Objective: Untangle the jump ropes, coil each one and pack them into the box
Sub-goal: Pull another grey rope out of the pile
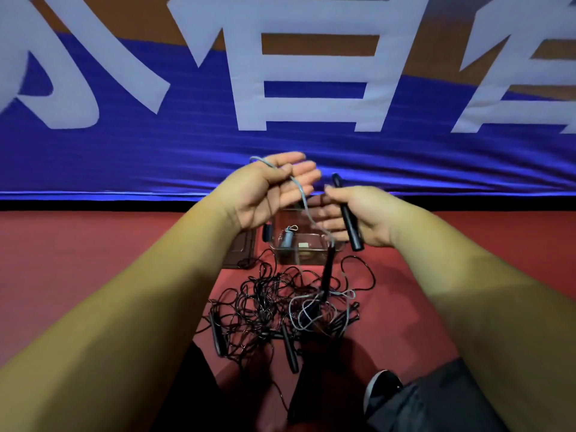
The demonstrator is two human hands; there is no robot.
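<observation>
tangled ropes (274,307) on red floor (93,244), blue banner (124,157) behind.

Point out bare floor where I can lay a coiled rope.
Bare red floor lies left of the rope tangle, running up to the blue banner. There is a similar stretch to the right of the tangle. Crowded spots are the tangle itself, the clear box behind it, and the dark mat at the box's left.

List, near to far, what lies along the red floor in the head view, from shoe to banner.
Dark shoe with grey edge → tangled pile of black jump ropes → clear plastic box → blue banner with white characters.
</observation>
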